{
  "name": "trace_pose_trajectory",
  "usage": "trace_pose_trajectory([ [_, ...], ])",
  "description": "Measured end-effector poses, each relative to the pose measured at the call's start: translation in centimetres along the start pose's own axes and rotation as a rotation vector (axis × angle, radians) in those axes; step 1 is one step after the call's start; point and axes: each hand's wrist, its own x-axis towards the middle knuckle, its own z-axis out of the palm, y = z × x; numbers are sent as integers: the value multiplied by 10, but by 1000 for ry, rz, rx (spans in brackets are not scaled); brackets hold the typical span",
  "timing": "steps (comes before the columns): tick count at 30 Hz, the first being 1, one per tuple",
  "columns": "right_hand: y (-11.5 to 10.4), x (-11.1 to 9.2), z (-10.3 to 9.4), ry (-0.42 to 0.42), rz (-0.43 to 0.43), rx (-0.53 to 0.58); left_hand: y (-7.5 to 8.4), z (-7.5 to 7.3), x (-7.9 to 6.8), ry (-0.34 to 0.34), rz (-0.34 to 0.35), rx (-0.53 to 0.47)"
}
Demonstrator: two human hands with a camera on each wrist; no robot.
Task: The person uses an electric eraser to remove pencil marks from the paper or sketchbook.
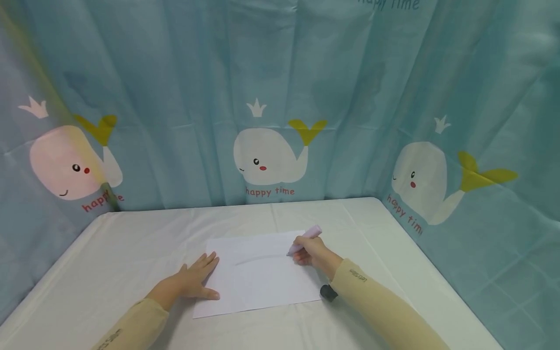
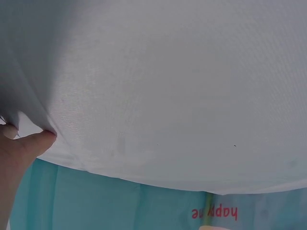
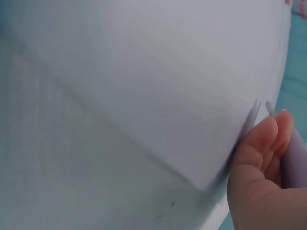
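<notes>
right hand (image 1: 316,253) pinches a likely light marker (image 1: 313,231), best held near its tip; left hand (image 1: 195,279), fingers apart, touches paper (image 1: 258,284) at its left edge.

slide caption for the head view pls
Right hand holds a pen over the paper; left hand rests at its left edge.

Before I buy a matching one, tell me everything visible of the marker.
The marker is pale purple, with a thick, plastic-looking barrel and an uncapped grey tip. It slants over the right side of the white paper, tip down and leftward, pinched in the right hand. Whether the tip touches the paper is unclear.
</notes>
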Motion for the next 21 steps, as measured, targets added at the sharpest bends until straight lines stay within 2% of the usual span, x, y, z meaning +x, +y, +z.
trace_pose_trajectory([
  [7, 0, -1, 2, -10, -3, 11, 2, -2, -2, 1, -5, -2],
  [14, 0, 2, 4, 19, -10, 34, 0, 3, 0, 5, -10, 5],
  [21, 0, 2, 5, -36, -11, -6, -2, 2, 2, 6, -11, -5],
])
